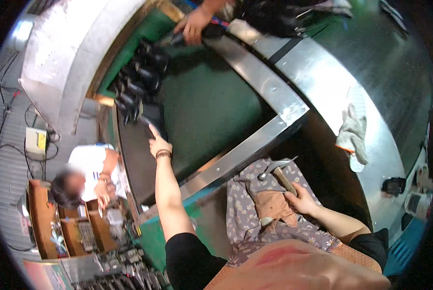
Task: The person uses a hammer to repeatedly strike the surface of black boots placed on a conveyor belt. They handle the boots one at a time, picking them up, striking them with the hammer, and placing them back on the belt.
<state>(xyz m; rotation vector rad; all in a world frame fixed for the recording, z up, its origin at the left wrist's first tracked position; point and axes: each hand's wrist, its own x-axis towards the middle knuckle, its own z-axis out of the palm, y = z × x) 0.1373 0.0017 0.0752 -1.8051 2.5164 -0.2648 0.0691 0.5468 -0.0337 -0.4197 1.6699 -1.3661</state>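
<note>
Head view: at the left side of the green counter, a black shoe-like piece lies beside similar pieces. A careless tug could topple those neighbours; a slack hold could drop the hammer in front of the counter. The left hand, arm outstretched over the counter, touches the piece, its grasp unclear; the right hand, elbow bent, clasps the hammer's handle.

Hammer handle, lower end hidden
</note>
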